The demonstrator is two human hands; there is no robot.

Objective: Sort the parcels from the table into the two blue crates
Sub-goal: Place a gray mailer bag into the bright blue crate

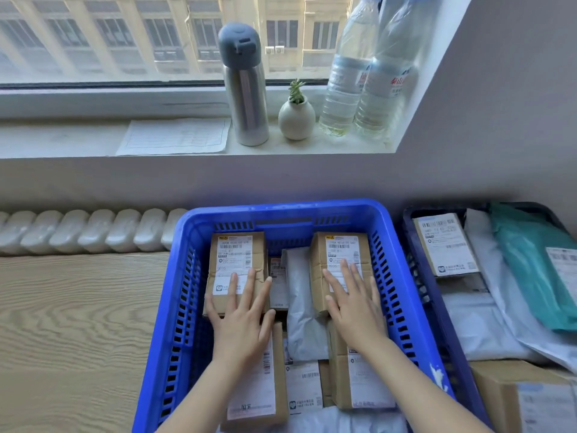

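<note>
Inside slatted plastic crate [281, 211], creased cardboard parcels [234, 256]

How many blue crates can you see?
2. A bright blue crate is in the middle of the picture. A darker blue crate stands just to its right, partly cut off by the picture's edge. No other crate shows.

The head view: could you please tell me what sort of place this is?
Probably an office corner used for parcel sorting: a blue crate and a darker crate full of labelled parcels, a wood-grain table, and a windowsill carrying a steel flask and water bottles.
</note>
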